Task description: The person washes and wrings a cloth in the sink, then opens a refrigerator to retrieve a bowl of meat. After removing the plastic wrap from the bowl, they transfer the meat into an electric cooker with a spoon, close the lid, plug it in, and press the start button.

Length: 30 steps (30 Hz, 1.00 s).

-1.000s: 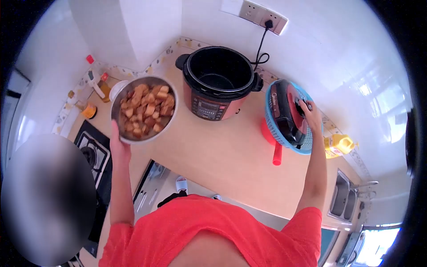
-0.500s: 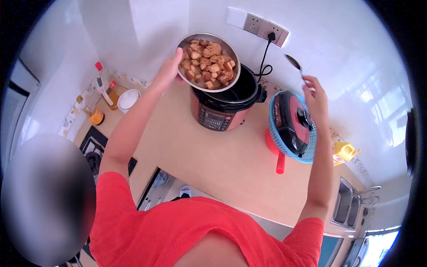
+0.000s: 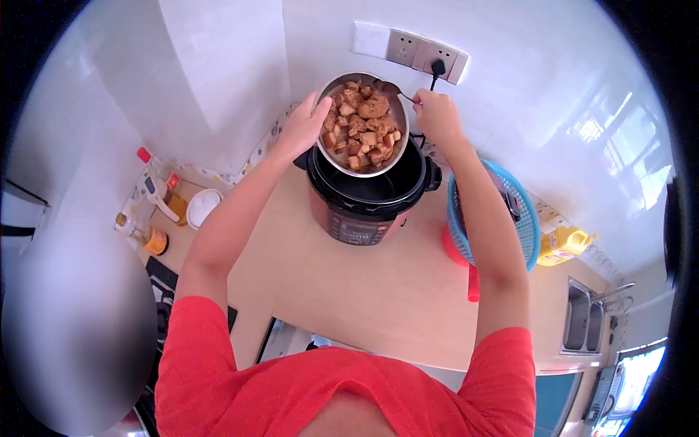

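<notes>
My left hand [image 3: 304, 128] is closed on the left rim of a round metal bowl [image 3: 349, 172], its thumb over the edge. Browned chunks of meat [image 3: 364, 130] fill the bowl, which is tilted above an open electric pressure cooker [image 3: 357, 215]. The cooker's dark inner pot shows beneath the bowl's lower edge. In my right hand [image 3: 438, 116] is the handle of a metal spoon [image 3: 387, 87]. The spoon's head is at the bowl's upper right rim, close to the meat; I cannot tell whether it touches.
A blue basket [image 3: 535, 233] holding the cooker's lid stands to the right, over a red-handled container [image 3: 473, 284]. Further right are a yellow jug [image 3: 564, 244] and a sink [image 3: 579, 317]. Bottles [image 3: 153, 237] and a white bowl [image 3: 202, 211] stand left. A plug [image 3: 437, 68] sits in the wall socket.
My right hand has moved left from over the basket, bringing the spoon to the bowl's rim. The bowl, in my left hand, is still over the cooker. The camera view has shifted.
</notes>
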Each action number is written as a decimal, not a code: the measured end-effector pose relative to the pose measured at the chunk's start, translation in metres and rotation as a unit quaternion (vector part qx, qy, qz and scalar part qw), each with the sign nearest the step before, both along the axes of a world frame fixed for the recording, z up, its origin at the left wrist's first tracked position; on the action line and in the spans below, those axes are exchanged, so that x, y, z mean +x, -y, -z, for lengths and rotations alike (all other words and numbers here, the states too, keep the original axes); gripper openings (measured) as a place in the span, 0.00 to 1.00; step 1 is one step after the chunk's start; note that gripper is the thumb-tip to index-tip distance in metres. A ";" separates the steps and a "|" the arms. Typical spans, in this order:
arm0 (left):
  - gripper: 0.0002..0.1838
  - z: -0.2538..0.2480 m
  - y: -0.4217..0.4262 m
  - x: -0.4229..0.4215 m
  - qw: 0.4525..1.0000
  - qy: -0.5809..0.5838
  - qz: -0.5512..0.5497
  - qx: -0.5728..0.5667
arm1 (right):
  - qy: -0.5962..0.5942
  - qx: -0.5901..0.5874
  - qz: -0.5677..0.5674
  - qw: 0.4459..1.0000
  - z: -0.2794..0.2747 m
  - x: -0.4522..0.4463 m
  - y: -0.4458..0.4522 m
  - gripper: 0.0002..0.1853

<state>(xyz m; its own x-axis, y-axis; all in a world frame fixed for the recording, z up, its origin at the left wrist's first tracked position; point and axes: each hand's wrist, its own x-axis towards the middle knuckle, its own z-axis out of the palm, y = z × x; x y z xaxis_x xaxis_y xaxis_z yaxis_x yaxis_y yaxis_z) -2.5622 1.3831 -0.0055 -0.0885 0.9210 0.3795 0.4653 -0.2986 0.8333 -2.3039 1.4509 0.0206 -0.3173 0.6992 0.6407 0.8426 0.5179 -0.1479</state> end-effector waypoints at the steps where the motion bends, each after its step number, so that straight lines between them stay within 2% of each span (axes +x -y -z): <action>1: 0.28 0.002 -0.004 -0.003 1.000 0.003 0.017 0.007 | 0.002 0.004 -0.008 1.000 0.001 -0.002 -0.006 0.06; 4: 0.27 0.012 -0.024 -0.015 0.996 -0.017 0.062 0.065 | -0.026 0.018 -0.063 0.998 0.004 -0.009 -0.018 0.06; 14: 0.25 0.005 -0.047 -0.024 0.990 -0.100 0.089 0.051 | -0.018 -0.051 -0.158 0.986 -0.006 -0.011 -0.041 0.05; 20: 0.24 0.000 -0.052 -0.018 0.981 -0.168 0.090 0.038 | 0.075 -0.070 -0.198 0.975 -0.014 -0.015 -0.036 0.07; 23: 0.24 0.002 -0.058 -0.015 0.974 -0.205 0.082 0.047 | 0.154 -0.034 -0.185 0.970 -0.015 -0.019 -0.031 0.06; 30: 0.22 0.010 -0.068 -0.007 0.959 -0.269 0.075 0.053 | 0.218 -0.023 -0.159 0.963 -0.012 -0.021 -0.012 0.05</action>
